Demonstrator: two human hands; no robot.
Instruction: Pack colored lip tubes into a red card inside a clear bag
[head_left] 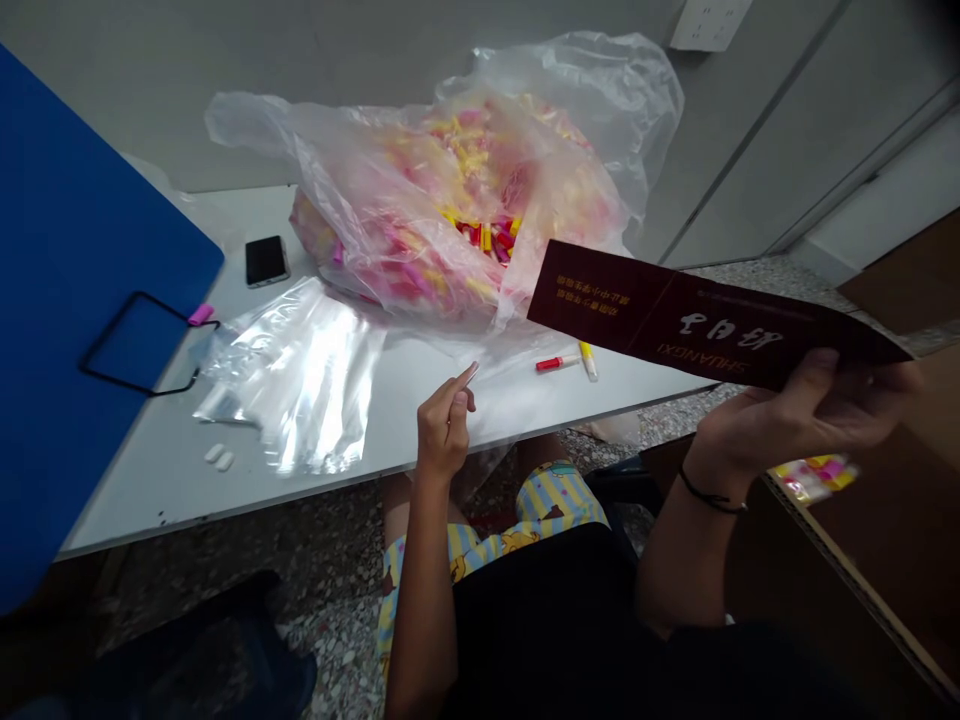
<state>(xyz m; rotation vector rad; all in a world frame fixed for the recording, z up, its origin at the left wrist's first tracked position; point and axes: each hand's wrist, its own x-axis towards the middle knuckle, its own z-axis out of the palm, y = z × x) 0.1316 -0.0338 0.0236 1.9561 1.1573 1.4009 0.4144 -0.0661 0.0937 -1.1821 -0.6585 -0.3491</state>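
My right hand (795, 415) grips a dark red flat carton (705, 320) with gold lettering, held up at the table's right corner. My left hand (444, 425) hovers over the white table's (180, 470) front edge with its fingers curled and the index raised; it holds nothing. A big clear plastic bag (465, 200) full of small pink, yellow and red pieces lies on the table behind. Two loose pieces, one red (556, 363) and one yellow (588, 360), lie just under the carton.
A stack of clear small bags (300, 370) lies left of my left hand, a phone (266, 261) behind it. A blue bag with a black handle (75, 300) stands at left. A brown cardboard box (885, 540) with coloured packets sits at right.
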